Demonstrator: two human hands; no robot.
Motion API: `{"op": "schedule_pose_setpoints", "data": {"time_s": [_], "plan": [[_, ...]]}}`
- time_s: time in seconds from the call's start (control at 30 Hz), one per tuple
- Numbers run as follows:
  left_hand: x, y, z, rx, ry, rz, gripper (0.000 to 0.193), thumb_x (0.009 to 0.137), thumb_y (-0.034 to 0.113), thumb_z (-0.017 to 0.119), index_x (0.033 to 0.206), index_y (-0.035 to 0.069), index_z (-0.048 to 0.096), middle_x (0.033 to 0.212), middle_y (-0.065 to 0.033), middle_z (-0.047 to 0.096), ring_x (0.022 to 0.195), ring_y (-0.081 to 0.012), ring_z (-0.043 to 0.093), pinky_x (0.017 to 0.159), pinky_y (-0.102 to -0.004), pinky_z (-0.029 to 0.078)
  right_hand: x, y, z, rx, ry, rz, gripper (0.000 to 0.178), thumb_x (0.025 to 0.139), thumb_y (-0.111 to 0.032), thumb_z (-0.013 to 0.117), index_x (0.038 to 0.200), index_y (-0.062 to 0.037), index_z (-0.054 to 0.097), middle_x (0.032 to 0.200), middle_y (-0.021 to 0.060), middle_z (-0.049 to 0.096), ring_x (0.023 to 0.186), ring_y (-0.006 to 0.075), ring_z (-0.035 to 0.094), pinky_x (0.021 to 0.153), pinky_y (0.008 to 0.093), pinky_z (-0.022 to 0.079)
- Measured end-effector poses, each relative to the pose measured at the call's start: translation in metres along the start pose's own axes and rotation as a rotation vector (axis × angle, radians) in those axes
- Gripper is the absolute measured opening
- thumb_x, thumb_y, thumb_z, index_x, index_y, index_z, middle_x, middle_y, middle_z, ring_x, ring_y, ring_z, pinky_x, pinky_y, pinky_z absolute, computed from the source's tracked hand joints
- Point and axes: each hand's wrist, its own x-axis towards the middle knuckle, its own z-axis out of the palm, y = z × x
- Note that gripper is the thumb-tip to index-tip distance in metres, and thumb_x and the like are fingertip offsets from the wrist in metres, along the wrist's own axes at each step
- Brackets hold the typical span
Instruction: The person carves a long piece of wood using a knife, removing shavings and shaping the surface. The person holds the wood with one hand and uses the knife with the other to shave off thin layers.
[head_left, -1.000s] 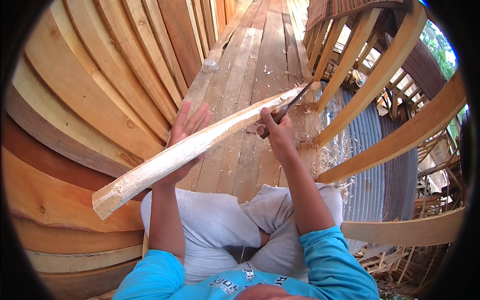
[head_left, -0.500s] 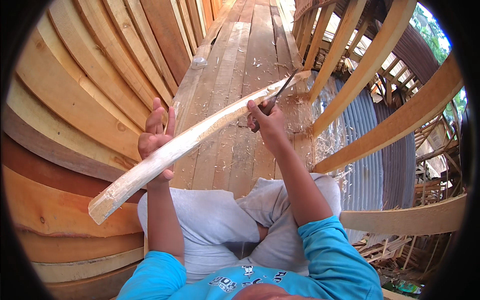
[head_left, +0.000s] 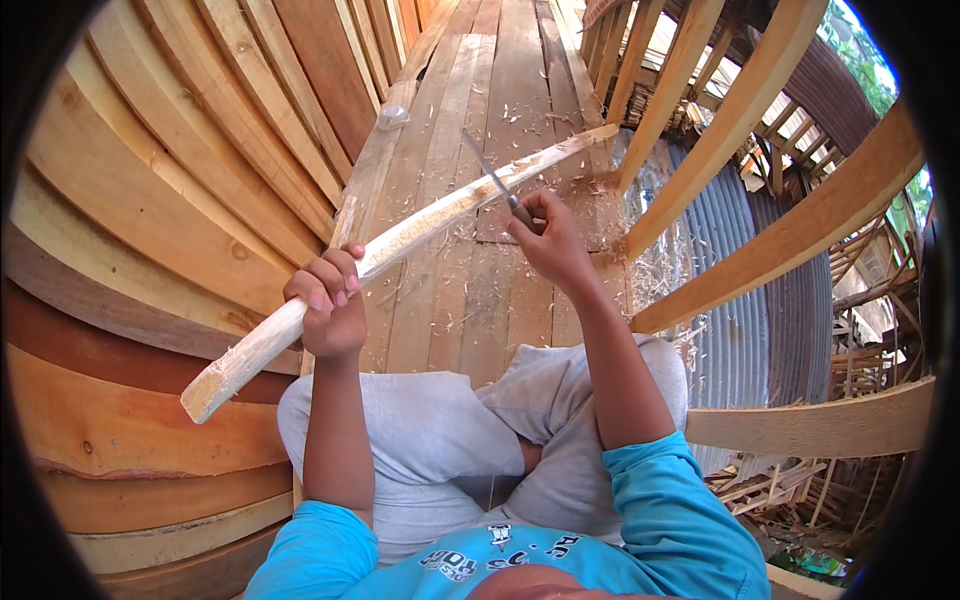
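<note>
A long pale piece of wood [head_left: 425,222], shaved along its upper face, slants from the near left to the far right in front of me. My left hand [head_left: 332,299] is wrapped around it near its thick near end. Its thin far end reaches toward the railing on the right. In my right hand [head_left: 548,238] is a knife [head_left: 490,170] with a narrow blade, gripped by its handle. The blade points up and to the left and crosses the wood at an angle. I cannot tell whether the edge touches it.
Plank flooring [head_left: 455,130] strewn with wood shavings runs ahead of me. A wooden plank wall [head_left: 180,180] stands close on the left. Slatted railing posts [head_left: 735,110] rise on the right, with corrugated metal sheets [head_left: 735,290] beyond. A small clear container [head_left: 393,117] sits by the wall.
My left hand's fingers were spread beneath the wood and have closed around it. The knife blade has swung from pointing right to pointing left. The wood has rolled slightly.
</note>
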Motion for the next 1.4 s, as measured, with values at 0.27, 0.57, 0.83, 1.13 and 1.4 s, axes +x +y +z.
{"op": "schedule_pose_setpoints", "data": {"time_s": [0.27,0.57,0.83,1.13,1.4], "plan": [[-0.003,-0.011,-0.016,-0.083,0.189,-0.025,0.026,0.087,0.024,0.059,0.071,0.017,0.041,0.069,0.0015,0.040,0.078,-0.0171,0.046,0.099,-0.0485,0.036,-0.013,-0.028,0.014,0.041,-0.143,0.004,0.017,0.093,-0.010,0.069,0.103,0.0004,0.061,0.077,-0.0008,0.061,0.069,0.0043,0.054,0.062,0.0220,0.043],[-0.001,-0.009,-0.012,-0.072,-0.027,-0.071,0.027,0.084,0.027,0.063,0.071,0.020,0.041,0.069,0.0043,0.040,0.080,-0.0151,0.045,0.103,-0.0461,0.033,0.005,0.002,0.005,0.040,-0.018,0.003,0.016,0.091,-0.016,0.069,0.099,-0.0024,0.066,0.074,0.0083,0.067,0.063,0.0138,0.060,0.061,0.0320,0.047],[0.006,-0.001,-0.012,-0.075,-0.049,-0.005,0.026,0.082,0.023,0.064,0.070,0.016,0.043,0.065,0.0020,0.043,0.071,-0.0157,0.048,0.091,-0.0433,0.038,0.001,0.000,0.015,-0.130,-0.110,0.124,0.030,0.093,-0.030,0.066,0.089,-0.0006,0.065,0.066,0.0074,0.060,0.062,0.0182,0.055,0.060,0.0380,0.043],[0.009,0.015,-0.001,-0.098,-0.045,0.004,0.028,0.079,0.024,0.066,0.068,0.019,0.041,0.063,0.0049,0.042,0.068,-0.0120,0.046,0.087,-0.0368,0.034,0.003,-0.014,0.018,0.194,-0.092,0.289,0.052,0.092,-0.049,0.066,0.067,-0.0049,0.059,0.058,-0.0060,0.043,0.056,0.0058,0.038,0.049,0.0286,0.029],[0.011,0.034,0.001,-0.085,-0.002,-0.010,0.028,0.075,0.024,0.068,0.064,0.023,0.042,0.061,0.0093,0.040,0.067,-0.0076,0.043,0.087,-0.0300,0.033,0.004,-0.041,0.015,0.211,-0.124,0.274,0.048,0.089,-0.047,0.072,0.066,-0.0050,0.065,0.057,-0.0082,0.044,0.055,0.0039,0.037,0.048,0.0273,0.027]]}}
